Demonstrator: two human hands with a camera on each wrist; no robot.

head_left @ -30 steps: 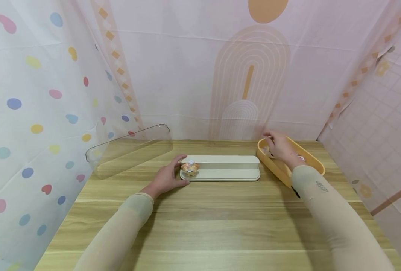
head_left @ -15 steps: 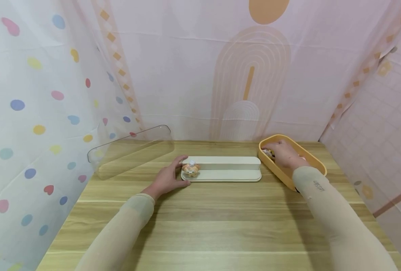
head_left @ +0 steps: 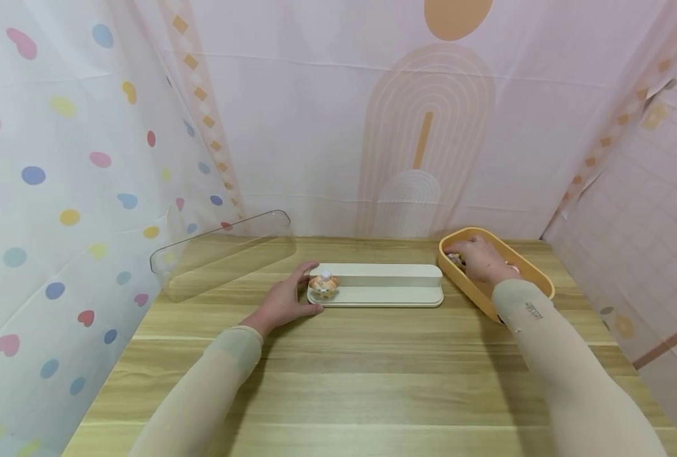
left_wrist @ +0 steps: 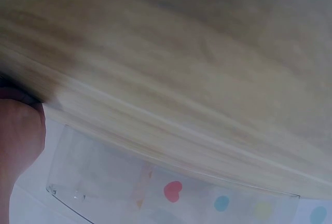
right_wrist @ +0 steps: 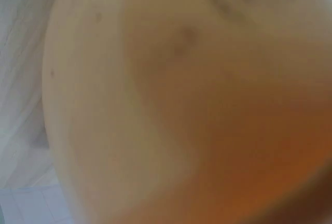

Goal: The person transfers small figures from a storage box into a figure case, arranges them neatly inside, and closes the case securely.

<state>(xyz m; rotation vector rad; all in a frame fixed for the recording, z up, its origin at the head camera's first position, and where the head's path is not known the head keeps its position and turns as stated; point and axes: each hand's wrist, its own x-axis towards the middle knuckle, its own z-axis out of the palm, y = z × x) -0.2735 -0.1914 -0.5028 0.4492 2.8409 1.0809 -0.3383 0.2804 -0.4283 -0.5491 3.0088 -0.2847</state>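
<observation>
In the head view my left hand (head_left: 283,301) holds the left end of a cream two-step display base (head_left: 387,294), thumb at the front edge and fingers at the back. A small orange-and-white figurine (head_left: 324,285) with a white top stands at that end, beside the hand. To the right, my right hand (head_left: 480,257) reaches down into a yellow oblong bin (head_left: 535,277). Small figurines (head_left: 455,259) lie under and around its fingers. The fingertips are partly hidden, so a grip does not show. The right wrist view is mostly blurred sleeve.
A clear plastic cover (head_left: 230,257) with a dark rim stands tilted at the back left of the wooden table (head_left: 361,368). Patterned curtains (head_left: 304,139) hang behind the table and along both sides.
My right hand has lowered deeper into the yellow bin, then stayed nearly still. The left hand, the base and its figurine have not moved; the head view shifts slightly.
</observation>
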